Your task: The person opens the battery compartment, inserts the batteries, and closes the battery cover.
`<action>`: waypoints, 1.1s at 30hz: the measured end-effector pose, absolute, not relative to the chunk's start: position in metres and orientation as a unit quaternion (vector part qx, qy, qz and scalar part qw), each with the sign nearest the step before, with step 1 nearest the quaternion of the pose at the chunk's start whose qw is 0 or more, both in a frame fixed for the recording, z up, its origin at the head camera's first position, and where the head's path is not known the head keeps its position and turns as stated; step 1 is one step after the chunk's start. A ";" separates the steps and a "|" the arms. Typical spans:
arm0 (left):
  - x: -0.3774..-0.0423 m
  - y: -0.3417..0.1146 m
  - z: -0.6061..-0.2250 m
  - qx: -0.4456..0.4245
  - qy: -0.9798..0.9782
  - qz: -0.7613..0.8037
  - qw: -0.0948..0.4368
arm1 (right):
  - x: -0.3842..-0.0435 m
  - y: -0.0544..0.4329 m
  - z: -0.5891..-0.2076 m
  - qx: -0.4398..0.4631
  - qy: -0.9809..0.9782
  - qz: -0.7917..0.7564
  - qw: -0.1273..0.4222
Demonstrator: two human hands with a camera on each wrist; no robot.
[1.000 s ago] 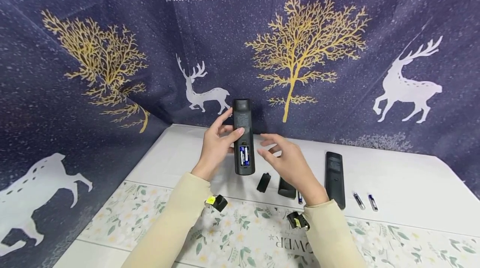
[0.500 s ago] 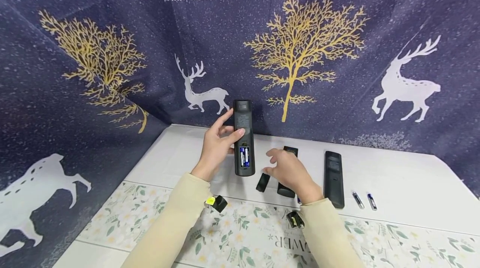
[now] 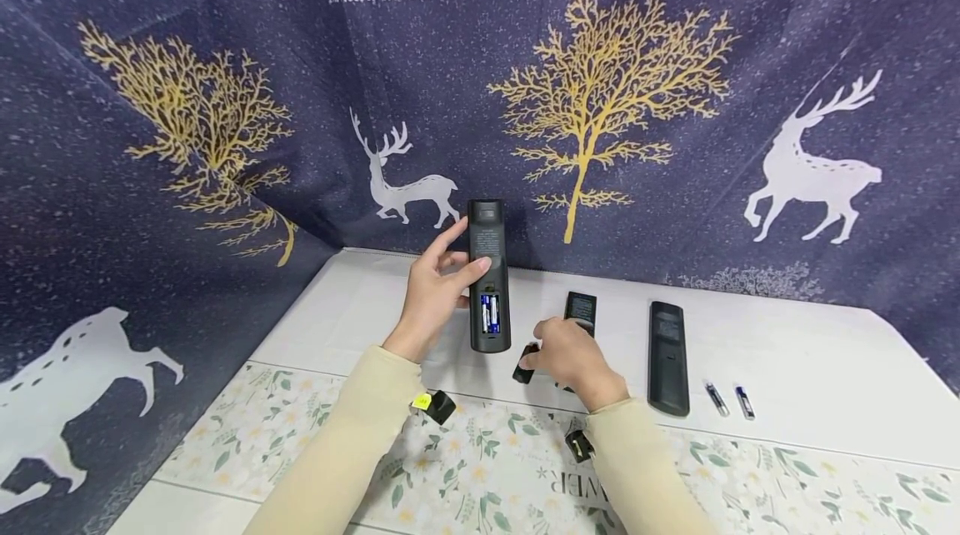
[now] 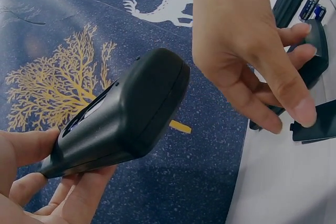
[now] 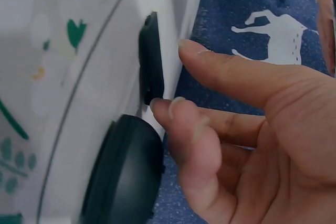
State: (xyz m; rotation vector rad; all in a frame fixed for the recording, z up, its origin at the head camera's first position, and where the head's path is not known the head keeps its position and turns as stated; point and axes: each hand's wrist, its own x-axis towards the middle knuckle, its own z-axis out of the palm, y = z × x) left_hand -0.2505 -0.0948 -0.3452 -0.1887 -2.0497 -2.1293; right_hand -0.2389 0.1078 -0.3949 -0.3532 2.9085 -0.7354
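Upright in my left hand [image 3: 429,295] is a black remote control [image 3: 486,222], its back toward me. Two blue-and-silver batteries [image 3: 490,314] sit in its uncovered battery compartment. The left wrist view shows the thumb and fingers gripping the remote's narrow far end. My right hand [image 3: 573,356] is low over the table at a small black battery cover [image 3: 521,372]. In the right wrist view, thumb and fingers are apart, with a fingertip right at the edge of the cover [image 5: 151,59].
A second black remote [image 3: 582,307] lies partly hidden beneath my right hand. Farther right are a third remote [image 3: 667,364] and two loose batteries [image 3: 716,399]. A floral strip [image 3: 480,468] runs along the table front; a dark blue deer-print cloth [image 3: 660,210] hangs behind.
My right hand has moved away from the held remote, down to the battery cover on the table. The left hand and its remote stay nearly still.
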 end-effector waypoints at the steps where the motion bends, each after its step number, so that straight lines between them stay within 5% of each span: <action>1: -0.251 -0.095 -0.345 -0.063 -0.689 -0.716 0.090 | -0.239 0.107 -0.396 -0.117 0.962 -0.240 0.059; 11: -0.251 -0.095 -0.345 -0.068 -0.691 -0.714 0.092 | -0.239 0.105 -0.402 -0.109 0.961 -0.248 0.062; 23: -0.250 -0.096 -0.345 -0.060 -0.696 -0.709 0.091 | -0.244 0.098 -0.404 -0.162 0.956 -0.245 0.001; 33: -0.250 -0.096 -0.345 -0.063 -0.692 -0.714 0.091 | -0.244 0.100 -0.403 -0.188 0.920 -0.344 0.025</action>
